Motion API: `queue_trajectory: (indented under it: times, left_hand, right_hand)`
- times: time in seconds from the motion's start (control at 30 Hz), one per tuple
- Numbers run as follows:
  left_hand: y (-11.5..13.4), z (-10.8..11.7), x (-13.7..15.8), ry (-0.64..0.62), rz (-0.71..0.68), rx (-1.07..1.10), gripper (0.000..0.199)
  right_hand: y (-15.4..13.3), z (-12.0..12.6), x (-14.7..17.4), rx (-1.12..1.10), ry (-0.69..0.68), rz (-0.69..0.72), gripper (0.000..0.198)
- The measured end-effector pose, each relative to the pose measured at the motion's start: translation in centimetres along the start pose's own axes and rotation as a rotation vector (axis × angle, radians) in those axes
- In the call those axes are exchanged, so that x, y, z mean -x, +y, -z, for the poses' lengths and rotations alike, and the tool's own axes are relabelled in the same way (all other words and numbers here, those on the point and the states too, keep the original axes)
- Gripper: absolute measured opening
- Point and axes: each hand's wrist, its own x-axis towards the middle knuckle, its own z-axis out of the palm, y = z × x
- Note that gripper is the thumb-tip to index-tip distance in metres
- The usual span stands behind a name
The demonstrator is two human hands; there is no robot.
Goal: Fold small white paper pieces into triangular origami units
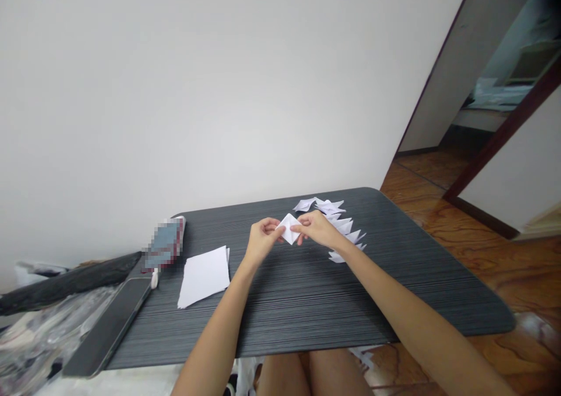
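A small folded white paper (290, 229), diamond-shaped with a crease down its middle, is held up over the dark table. My left hand (265, 236) pinches its left corner between thumb and fingers. On the opposite corner my right hand (316, 228) is closed, its thumb lying on the paper's face. Just beyond and to the right of that hand, several folded white paper pieces (344, 226) with pointed ends lie in a loose row, partly hidden by the hand and forearm. A stack of flat white paper sheets (204, 276) rests to the left of my left forearm.
The dark, streaked table (307, 308) stands against a white wall (219, 92). At its left edge are a blurred-out blue and red item (164, 244) and a long dark flat object (109, 326). Plastic-wrapped things (48, 332) crowd the left side; a doorway opens at right.
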Motion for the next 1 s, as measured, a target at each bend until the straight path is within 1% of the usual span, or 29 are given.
queue_trajectory:
  times: [0.07,0.13,0.23,0.33,0.47,0.53,0.6,0.73,0.8,0.87,0.93,1.0]
  left_hand:
    - [0.2,0.0,0.2,-0.086,-0.005,-0.05,0.025]
    - [0.5,0.0,0.4,-0.149,-0.022,-0.1,0.028]
    - [0.8,0.0,0.7,-0.153,-0.056,-0.154,0.031]
    - [0.8,0.0,0.8,-0.128,-0.054,-0.148,0.034]
    - [0.5,-0.3,0.8,-0.12,-0.005,-0.094,0.036]
    - [0.4,-0.4,0.8,-0.099,0.001,-0.109,0.034]
    - [0.3,-0.5,0.8,-0.045,-0.038,-0.142,0.032]
    - [0.1,-0.5,0.7,0.111,-0.159,-0.189,0.031]
    - [-0.1,-0.4,0.6,0.146,-0.172,-0.198,0.031]
    - [-0.2,-0.3,0.5,0.14,-0.164,-0.193,0.03]
    - [-0.3,-0.1,0.5,0.091,-0.14,-0.178,0.032]
    - [-0.1,0.1,0.4,0.053,-0.144,-0.168,0.037]
  right_hand:
    - [-0.1,0.0,0.1,0.011,-0.037,-0.007,0.03]
    - [-0.4,-0.1,0.3,0.008,-0.115,-0.003,0.03]
    - [-0.8,-0.3,0.5,-0.027,-0.252,0.007,0.034]
    - [-0.9,-0.3,0.5,-0.078,-0.315,0.009,0.039]
    - [-0.7,-0.1,0.4,-0.066,-0.26,-0.019,0.033]
    - [-0.6,-0.2,0.4,-0.056,-0.219,-0.037,0.031]
    - [-0.6,-0.5,0.4,-0.085,-0.197,-0.047,0.027]
    - [-0.6,-1.0,0.4,-0.165,-0.221,-0.076,0.025]
    - [-0.8,-1.0,0.4,-0.18,-0.215,-0.082,0.024]
    - [-1.0,-0.8,0.5,-0.191,-0.2,-0.075,0.021]
    - [-1.2,-0.4,0.5,-0.195,-0.19,-0.064,0.02]
    - [-1.3,-0.1,0.5,-0.198,-0.169,-0.057,0.024]
